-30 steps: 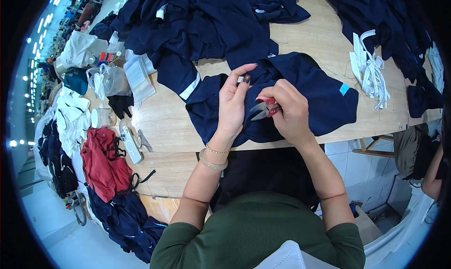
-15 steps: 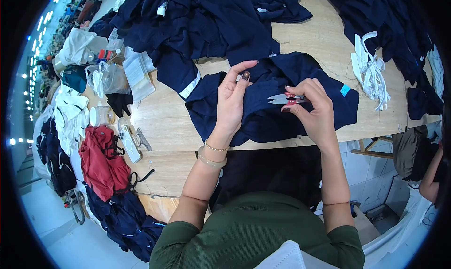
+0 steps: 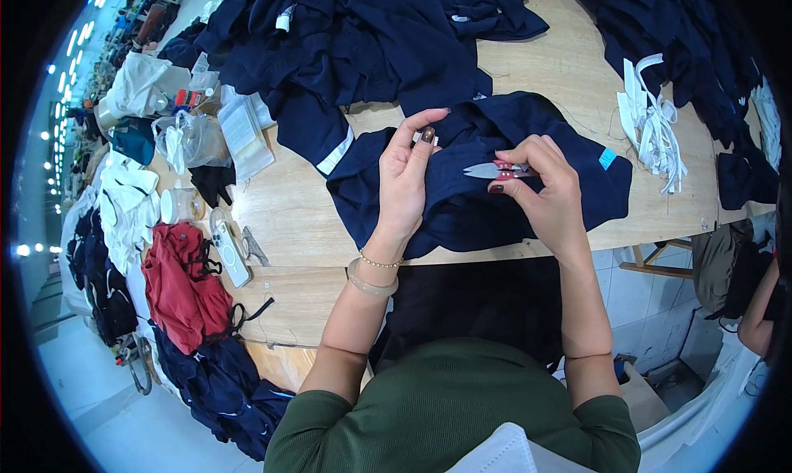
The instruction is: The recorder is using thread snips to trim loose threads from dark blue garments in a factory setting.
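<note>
A navy garment [image 3: 487, 213] lies bunched on the table in front of me, with a light-blue tag [image 3: 607, 158] at its right end. My left hand [image 3: 405, 172] grips a fold of it, thumb bent over the cloth and index finger stretched out above. A small white label [image 3: 436, 140] shows beside that thumb. In my right hand [image 3: 544, 184] are red-handled thread snips [image 3: 505, 171], pinched between thumb and fingers. Their blades point left over the cloth, closer together than before, a short way from my left hand.
Navy garments [image 3: 355, 44] are heaped at the far side. White strips [image 3: 652, 126] lie in a bunch to the right. On the left are a phone [image 3: 232, 256], a red cloth bag [image 3: 183, 287] and a clear plastic bag [image 3: 198, 139]. Another person's arm [image 3: 757, 316] shows at the right edge.
The snips in my right hand have moved slightly left toward my left hand, and their blades have drawn closer together. My left hand stays nearly in place on the garment.
</note>
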Demonstrator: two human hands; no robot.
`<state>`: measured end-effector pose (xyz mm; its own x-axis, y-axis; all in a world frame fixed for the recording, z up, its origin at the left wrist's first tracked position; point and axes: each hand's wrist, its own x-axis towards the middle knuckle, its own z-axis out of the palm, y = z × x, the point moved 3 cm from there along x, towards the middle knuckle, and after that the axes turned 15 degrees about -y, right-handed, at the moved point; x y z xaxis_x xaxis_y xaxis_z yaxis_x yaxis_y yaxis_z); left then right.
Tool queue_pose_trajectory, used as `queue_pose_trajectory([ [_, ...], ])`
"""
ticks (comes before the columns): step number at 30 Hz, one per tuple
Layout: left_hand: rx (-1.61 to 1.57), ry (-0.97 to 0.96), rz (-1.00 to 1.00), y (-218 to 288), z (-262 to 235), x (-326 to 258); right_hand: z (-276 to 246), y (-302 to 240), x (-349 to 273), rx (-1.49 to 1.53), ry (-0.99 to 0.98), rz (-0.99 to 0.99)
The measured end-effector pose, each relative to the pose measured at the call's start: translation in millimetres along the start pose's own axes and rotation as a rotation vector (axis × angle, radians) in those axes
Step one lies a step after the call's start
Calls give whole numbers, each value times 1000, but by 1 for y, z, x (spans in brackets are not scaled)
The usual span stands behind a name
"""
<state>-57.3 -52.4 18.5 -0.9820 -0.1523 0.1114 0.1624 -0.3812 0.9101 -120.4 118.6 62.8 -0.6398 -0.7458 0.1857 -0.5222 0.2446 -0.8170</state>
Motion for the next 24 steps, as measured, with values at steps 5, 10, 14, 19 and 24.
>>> queue_pose_trajectory([
  [5,18,3,-13,-2,-1,1,8,-4,0,10,-6,-50],
  [10,45,3,-1,1,2,-1,4,-4,2,-96,-1,-67],
  [14,88,4,14,3,3,2,3,-3,1,-74,-19,-62],
  [19,175,-103,-43,3,0,-3,-3,0,6,42,56,-24],
  [24,1322,-182,87,41,1,-18,-36,33,-3,195,187,283],
])
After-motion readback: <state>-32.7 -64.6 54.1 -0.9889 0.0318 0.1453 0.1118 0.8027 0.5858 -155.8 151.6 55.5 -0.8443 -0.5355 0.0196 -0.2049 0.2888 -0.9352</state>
